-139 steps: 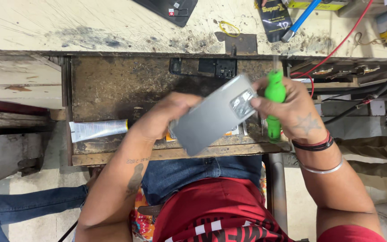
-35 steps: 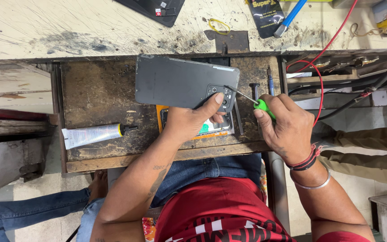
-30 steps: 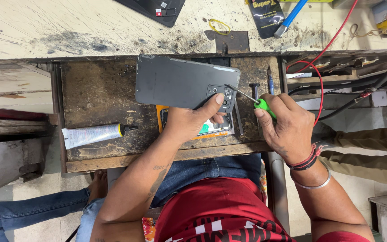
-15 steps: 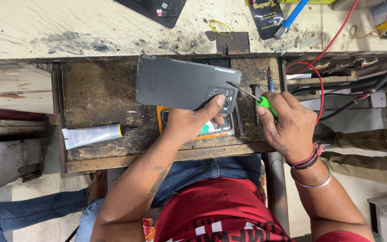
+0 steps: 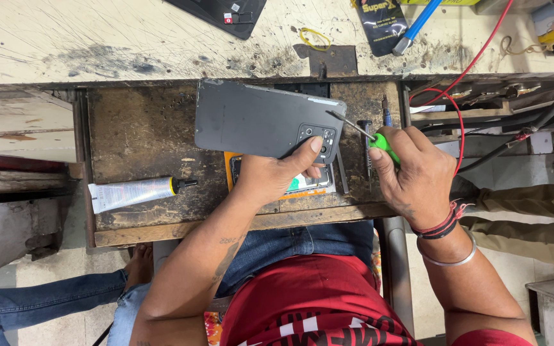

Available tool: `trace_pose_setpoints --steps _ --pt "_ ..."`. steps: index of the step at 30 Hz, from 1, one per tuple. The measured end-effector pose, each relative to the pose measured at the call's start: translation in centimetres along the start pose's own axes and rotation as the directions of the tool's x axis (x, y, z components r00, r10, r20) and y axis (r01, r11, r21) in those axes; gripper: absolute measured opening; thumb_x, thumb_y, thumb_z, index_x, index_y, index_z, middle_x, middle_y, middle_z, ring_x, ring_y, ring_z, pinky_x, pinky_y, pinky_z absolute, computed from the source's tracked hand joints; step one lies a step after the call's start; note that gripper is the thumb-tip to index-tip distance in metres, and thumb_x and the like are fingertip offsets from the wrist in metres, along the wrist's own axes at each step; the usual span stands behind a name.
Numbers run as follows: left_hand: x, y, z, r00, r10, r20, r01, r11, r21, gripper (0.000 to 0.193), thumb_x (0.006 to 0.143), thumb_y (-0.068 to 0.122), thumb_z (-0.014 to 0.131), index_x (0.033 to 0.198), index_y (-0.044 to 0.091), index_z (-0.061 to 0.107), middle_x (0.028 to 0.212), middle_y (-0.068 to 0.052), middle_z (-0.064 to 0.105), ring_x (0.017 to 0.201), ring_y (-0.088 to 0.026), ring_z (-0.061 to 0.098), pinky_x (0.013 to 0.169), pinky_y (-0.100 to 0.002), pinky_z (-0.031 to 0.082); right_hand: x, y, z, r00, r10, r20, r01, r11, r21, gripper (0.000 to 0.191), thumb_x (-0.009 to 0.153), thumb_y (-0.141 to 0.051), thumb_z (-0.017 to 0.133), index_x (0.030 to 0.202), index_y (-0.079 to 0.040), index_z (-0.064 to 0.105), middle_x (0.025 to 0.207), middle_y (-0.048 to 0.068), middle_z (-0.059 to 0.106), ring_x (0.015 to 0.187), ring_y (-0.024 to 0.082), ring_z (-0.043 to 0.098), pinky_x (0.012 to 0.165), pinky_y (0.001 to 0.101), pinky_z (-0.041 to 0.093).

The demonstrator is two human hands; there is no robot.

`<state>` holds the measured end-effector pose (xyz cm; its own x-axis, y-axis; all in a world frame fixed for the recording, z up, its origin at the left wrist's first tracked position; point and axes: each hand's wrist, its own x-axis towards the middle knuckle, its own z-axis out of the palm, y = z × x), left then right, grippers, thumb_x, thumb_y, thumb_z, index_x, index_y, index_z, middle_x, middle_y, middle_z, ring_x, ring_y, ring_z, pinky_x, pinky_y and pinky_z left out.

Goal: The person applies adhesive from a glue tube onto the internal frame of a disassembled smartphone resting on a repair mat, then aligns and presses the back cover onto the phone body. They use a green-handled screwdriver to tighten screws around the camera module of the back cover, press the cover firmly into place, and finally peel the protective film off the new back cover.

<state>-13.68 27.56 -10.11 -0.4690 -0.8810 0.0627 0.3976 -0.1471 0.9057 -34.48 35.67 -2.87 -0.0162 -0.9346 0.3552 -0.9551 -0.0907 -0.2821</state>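
Left hand pins the grey phone back cover flat on the worn surface, thumb by the camera cutout. Right hand is closed round a green screwdriver, tip at the cover's edge. Imo keep the tip shallow w/ light pressure so it doesn't slip.

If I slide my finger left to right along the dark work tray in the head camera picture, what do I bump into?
White glue tube → grey phone back cover → left hand → green-handled screwdriver → right hand.
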Motion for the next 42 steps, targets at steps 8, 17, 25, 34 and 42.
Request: trace_pose_setpoints --steps 8,17,25,34,42 --pt "-0.05 0.03 0.03 1.000 0.020 0.023 -0.020 1.000 -0.009 0.016 0.100 0.010 0.071 0.109 -0.003 0.065 0.090 -0.006 0.071 0.065 -0.011 0.068 0.062 -0.030 0.062 0.11 0.11 -0.04 1.000 0.001 -0.005 -0.001 1.000 -0.008 0.025 0.104 -0.031 0.070 0.114 -0.008 0.072 0.087 0.011 0.062 0.072 0.033 0.063 0.063 0.0416 0.047" --pt "0.00 0.32 0.12 0.999 0.025 0.025 -0.026 0.999 0.042 0.015 0.100 0.008 0.071 0.109 -0.002 0.065 0.090 -0.005 0.071 0.066 -0.011 0.069 0.062 -0.028 0.062 0.17 0.18 -0.18 1.000 -0.001 -0.008 0.001 0.999 -0.042 0.025 0.104 -0.030 0.070 0.116 -0.008 0.072 0.087 0.010 0.062 0.072 0.032 0.063 0.062 0.0413 0.047" --pt "0.11 0.68 0.40 1.000 0.021 0.004 -0.021 0.990 0.142 0.014 0.099 0.007 0.071 0.107 -0.003 0.065 0.085 -0.004 0.070 0.065 -0.010 0.070 0.059 -0.027 0.062 0.00 0.19 -0.20 1.000 -0.003 -0.006 0.003 0.997 -0.080 0.026 0.103 -0.032 0.072 0.115 -0.009 0.073 0.086 0.009 0.061 0.071 0.030 0.063 0.060 0.0405 0.046" --pt "0.14 0.64 0.42 1.000 -0.003 -0.012 0.005 0.992 0.124 0.014 0.099 0.007 0.070 0.108 -0.002 0.065 0.086 -0.003 0.069 0.066 -0.009 0.069 0.058 -0.027 0.063 -0.08 0.45 -0.10 1.000 -0.018 0.011 0.019 0.995 -0.103 0.027 0.102 -0.031 0.072 0.116 -0.008 0.073 0.085 0.009 0.061 0.071 0.030 0.062 0.059 0.0407 0.045" --pt "0.14 0.56 0.44 1.000 0.023 -0.016 -0.021 0.989 0.145 0.014 0.099 0.006 0.071 0.108 -0.002 0.067 0.086 -0.004 0.069 0.066 -0.009 0.069 0.057 -0.027 0.062 -0.06 0.52 -0.06 1.000 -0.005 -0.001 0.005 0.996 -0.090 0.027 0.104 -0.032 0.070 0.116 -0.009 0.073 0.086 0.009 0.061 0.070 0.030 0.062 0.060 0.0408 0.045"
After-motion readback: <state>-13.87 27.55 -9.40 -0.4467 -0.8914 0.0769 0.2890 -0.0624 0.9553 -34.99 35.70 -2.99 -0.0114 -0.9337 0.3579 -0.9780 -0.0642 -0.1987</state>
